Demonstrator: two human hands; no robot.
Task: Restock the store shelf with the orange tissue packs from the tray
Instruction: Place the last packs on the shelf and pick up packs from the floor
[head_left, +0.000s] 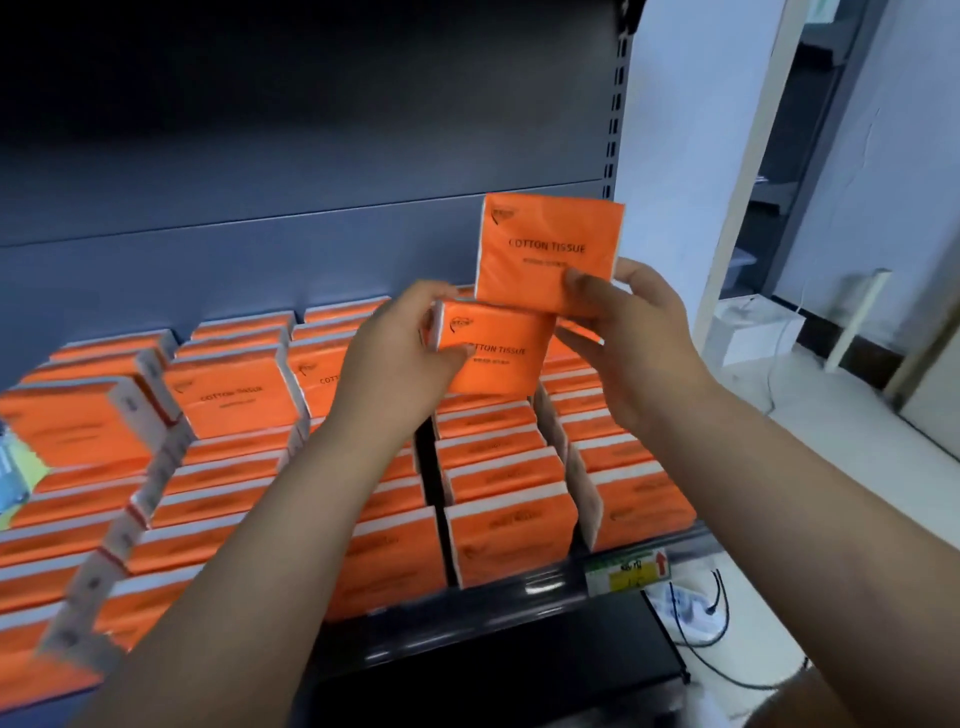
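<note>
The left hand (397, 358) pinches the lower pack (493, 364) at its left edge. The right hand (628, 338) grips the upper pack (548, 244) by its bottom right corner, upright, print facing the camera. The two packs overlap and are held above the rear right part of the shelf (519, 592). Below them, rows of orange tissue packs (234, 400) stand in columns from front to back, with a narrow dark gap between two columns under the left forearm. A grey back panel (311, 208) rises behind. A slotted upright (615, 114) bounds the right end, just beside the upper pack. A price label (628, 571) sits on the front rail. Further right, on the pale floor (831, 415), are a white box (753, 327) and black cables (701, 639).
</note>
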